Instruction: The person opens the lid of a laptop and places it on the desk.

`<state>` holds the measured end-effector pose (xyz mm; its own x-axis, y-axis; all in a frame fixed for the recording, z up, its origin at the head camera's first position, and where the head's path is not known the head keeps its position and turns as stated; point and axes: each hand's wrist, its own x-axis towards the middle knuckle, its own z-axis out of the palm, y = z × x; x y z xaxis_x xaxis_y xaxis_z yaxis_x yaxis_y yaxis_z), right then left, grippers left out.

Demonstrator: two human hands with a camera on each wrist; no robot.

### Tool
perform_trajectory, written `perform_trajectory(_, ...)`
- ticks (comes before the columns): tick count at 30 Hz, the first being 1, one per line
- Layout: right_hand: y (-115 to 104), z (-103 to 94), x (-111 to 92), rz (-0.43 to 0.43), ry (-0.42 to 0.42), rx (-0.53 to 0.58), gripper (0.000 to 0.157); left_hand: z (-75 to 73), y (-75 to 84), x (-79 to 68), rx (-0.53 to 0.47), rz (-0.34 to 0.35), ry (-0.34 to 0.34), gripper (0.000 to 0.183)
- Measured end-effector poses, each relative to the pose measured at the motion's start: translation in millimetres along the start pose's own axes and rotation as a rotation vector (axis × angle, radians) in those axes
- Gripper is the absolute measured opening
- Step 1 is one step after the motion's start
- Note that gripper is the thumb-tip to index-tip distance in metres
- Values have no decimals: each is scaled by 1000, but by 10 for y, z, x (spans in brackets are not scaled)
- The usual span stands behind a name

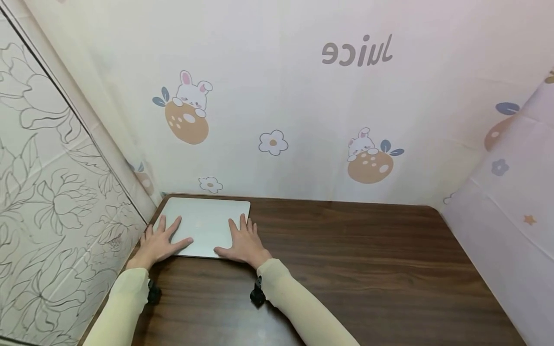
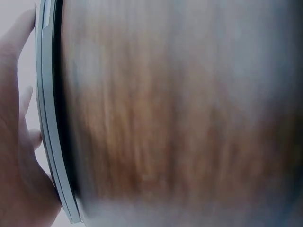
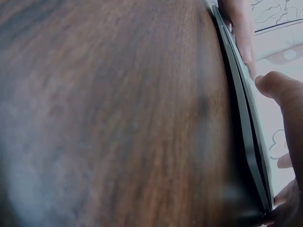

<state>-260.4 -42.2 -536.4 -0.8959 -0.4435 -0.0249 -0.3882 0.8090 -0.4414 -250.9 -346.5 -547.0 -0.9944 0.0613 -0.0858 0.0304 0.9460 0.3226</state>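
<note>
A closed silver laptop (image 1: 205, 223) lies flat at the back left of the table. My left hand (image 1: 157, 244) rests on its left side with the fingers spread and the thumb toward the middle. Over the right edge, my right hand (image 1: 245, 244) lies with fingers extended and the thumb on the lid near the front corner. The left wrist view catches the laptop's front edge (image 2: 47, 94) side-on, beside the left hand (image 2: 21, 165). In the right wrist view, a thin dark line runs along the laptop's side (image 3: 242, 109), and the right thumb (image 3: 274, 85) is close to the lid.
The dark wood-grain table (image 1: 359, 259) extends to the right. Behind it hangs a pale curtain (image 1: 277, 96) with rabbit and flower prints. A panel with line-drawn flowers (image 1: 52, 206) borders the left side, and another printed cloth (image 1: 510, 192) the right.
</note>
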Motion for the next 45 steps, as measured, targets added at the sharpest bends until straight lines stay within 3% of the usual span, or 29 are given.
perform_trajectory(16,10,64,30,28,-11,-48,108,-50,106,4,33,21,-21,103)
perform_trajectory(36,244,-70,-182,31,-24,-3,104,-17,454,-45,43,50,-24,104)
perform_trajectory(45,328,-120,-271,19,-19,-21,105,43,536,-64,53,43,-17,108)
